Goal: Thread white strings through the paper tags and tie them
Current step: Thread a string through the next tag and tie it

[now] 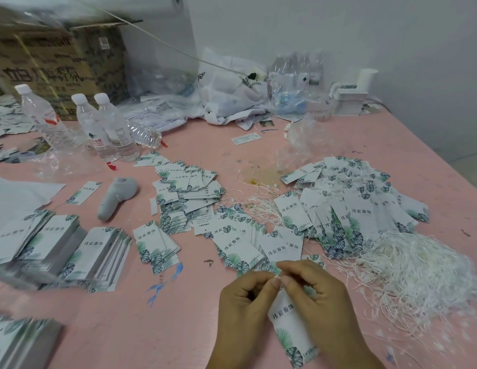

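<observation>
A white paper tag (290, 331) with green leaf print hangs between my hands near the table's front edge. My left hand (244, 307) and my right hand (320, 296) pinch together at the tag's top end, where a small white bit of string (278, 276) shows between the fingertips. A big heap of loose white strings (416, 270) lies to the right of my hands. Just beyond my hands lie several unstrung tags (240, 243). A pile of tags with strings on them (360, 206) is at the right.
Stacks of tags (99, 257) stand at the left on the pink table (125, 315). A grey handheld device (117, 194), water bottles (109, 129), a cardboard box (56, 62) and plastic bags (226, 94) are farther back. The table's right edge runs diagonally by the wall.
</observation>
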`<state>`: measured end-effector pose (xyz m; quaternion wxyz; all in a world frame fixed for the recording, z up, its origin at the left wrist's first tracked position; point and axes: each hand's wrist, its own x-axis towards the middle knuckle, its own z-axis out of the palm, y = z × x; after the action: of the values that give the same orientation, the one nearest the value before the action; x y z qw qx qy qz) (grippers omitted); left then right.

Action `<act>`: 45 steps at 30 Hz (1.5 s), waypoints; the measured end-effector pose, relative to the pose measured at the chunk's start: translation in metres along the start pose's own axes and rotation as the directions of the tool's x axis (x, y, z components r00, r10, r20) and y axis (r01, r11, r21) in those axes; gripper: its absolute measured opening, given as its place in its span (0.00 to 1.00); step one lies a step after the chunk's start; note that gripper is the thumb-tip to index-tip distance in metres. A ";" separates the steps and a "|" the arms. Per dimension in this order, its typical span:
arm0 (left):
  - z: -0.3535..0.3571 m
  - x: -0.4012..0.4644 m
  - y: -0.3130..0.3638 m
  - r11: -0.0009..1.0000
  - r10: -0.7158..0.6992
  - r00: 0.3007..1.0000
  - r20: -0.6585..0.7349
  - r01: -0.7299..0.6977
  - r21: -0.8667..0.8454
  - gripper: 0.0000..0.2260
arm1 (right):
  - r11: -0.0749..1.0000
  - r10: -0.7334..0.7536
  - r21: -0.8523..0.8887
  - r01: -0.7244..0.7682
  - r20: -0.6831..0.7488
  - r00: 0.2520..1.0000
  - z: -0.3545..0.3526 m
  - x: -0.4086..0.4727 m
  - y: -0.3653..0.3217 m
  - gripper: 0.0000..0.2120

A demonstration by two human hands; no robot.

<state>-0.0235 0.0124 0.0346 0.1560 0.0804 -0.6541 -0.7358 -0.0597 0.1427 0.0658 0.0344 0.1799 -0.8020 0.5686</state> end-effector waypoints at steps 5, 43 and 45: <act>0.001 -0.001 0.000 1.000 0.007 1.000 0.009 -0.007 0.011 0.10 | 0.955 -0.210 -0.223 0.197 -0.038 0.977 -0.002 0.001 0.002 0.10; 0.000 0.000 0.002 0.996 0.002 0.998 -0.067 0.004 0.091 0.08 | 0.839 0.379 0.396 -0.373 0.067 0.923 0.009 0.001 0.001 0.08; 0.000 0.000 0.004 0.997 -0.001 0.998 -0.056 0.006 0.081 0.04 | 0.849 0.375 0.371 -0.376 0.079 0.924 0.010 0.001 0.001 0.07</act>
<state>-0.0227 0.0125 0.0382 0.1695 0.1085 -0.6787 -0.7064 -0.0595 0.1338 0.0614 -0.1142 0.0242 -0.6964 0.7081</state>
